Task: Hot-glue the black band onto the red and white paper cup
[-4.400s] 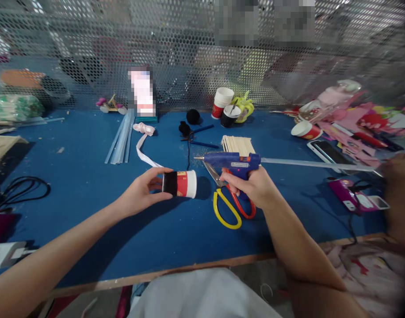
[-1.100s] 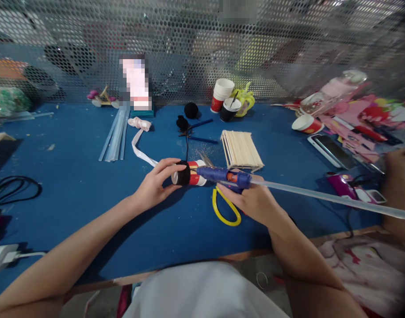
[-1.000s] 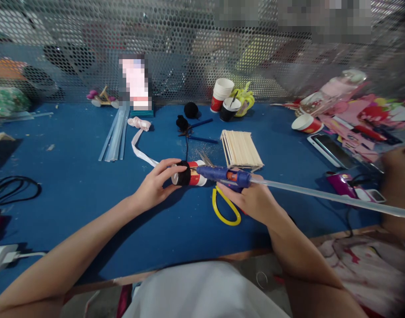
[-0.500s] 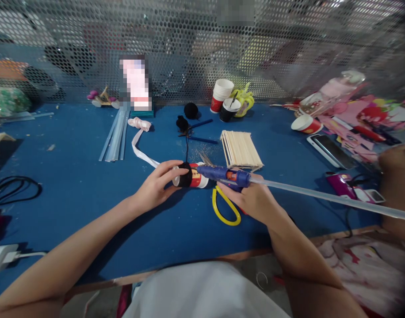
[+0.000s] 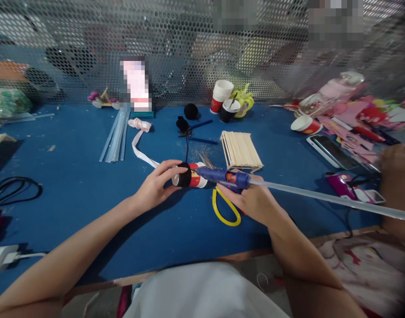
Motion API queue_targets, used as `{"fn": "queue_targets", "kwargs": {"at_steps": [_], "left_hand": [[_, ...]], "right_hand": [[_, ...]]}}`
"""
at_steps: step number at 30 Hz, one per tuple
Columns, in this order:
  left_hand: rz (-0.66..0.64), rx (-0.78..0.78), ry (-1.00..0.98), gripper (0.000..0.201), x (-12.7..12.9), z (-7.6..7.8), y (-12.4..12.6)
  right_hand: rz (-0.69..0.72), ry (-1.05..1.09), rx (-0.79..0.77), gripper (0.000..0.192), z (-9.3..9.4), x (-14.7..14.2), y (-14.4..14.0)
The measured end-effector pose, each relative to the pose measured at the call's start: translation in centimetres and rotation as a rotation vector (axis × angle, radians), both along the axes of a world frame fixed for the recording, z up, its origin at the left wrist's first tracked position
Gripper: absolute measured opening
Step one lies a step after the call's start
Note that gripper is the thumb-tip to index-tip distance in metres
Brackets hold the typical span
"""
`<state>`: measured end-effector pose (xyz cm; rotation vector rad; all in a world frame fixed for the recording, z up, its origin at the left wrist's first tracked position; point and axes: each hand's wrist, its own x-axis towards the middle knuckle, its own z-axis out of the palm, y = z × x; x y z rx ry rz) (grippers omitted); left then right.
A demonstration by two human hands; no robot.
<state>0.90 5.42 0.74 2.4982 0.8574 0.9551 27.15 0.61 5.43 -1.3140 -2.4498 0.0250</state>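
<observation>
So the left hand (image 5: 154,187) is wrapped around a small paper cup (image 5: 191,175) lying on its side, fingers curled over the top and thumb underneath. The cup is red and white with a black band around it, and it's held just above the blue counter (image 5: 73,176), pretty much in the middle of the view.

The right hand (image 5: 252,201) has a closed grip on a blue glue gun (image 5: 224,175), with the nozzle pointed left and right up against the cup. Can't tell if the tip is actually touching it or just a hair off. A long clear glue stick (image 5: 322,198) pokes out the back of the gun and runs way off to the right.

Just under the gun there's a pair of scissors (image 5: 225,207) with a yellow handle lying on the counter, partly hidden by the right hand. Behind that sits a stack of wooden sticks (image 5: 240,150). A pink ribbon (image 5: 139,141) trails from the back down toward the left hand, and a bundle of spare glue sticks (image 5: 116,137) lies further left. At the back by the mesh wall are some stacked paper cups (image 5: 220,95), and a phone (image 5: 328,150) lies off to the right near a pile of pink craft stuff.
</observation>
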Motion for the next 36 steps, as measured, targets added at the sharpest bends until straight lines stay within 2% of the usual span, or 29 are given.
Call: {"fn": "queue_targets", "kwargs": {"at_steps": [3,10,18,25,31,36], "left_hand": [[0.016,-0.041,-0.034,0.042,0.0,0.0,0.1],[0.029,-0.192,-0.154,0.048,0.0,-0.1,0.3],[0.030,-0.324,-0.258,0.052,0.0,-0.7,0.4],[0.052,-0.378,-0.280,0.054,0.1,-0.9,0.4],[0.018,-0.326,-0.264,0.050,0.1,-0.4,0.3],[0.004,-0.250,-0.215,0.048,0.1,-0.1,0.2]], "right_hand": [[-0.049,0.074,-0.051,0.023,0.4,-0.5,-0.1],[-0.042,0.133,-0.153,0.019,1.5,-1.3,-0.3],[0.046,-0.124,0.058,0.025,0.5,-0.5,-0.4],[0.055,-0.076,0.046,0.023,0.7,-1.0,-0.4],[0.086,-0.155,0.140,0.027,0.6,-0.7,-0.4],[0.002,0.018,-0.046,0.025,1.4,-1.0,-0.3]]}}
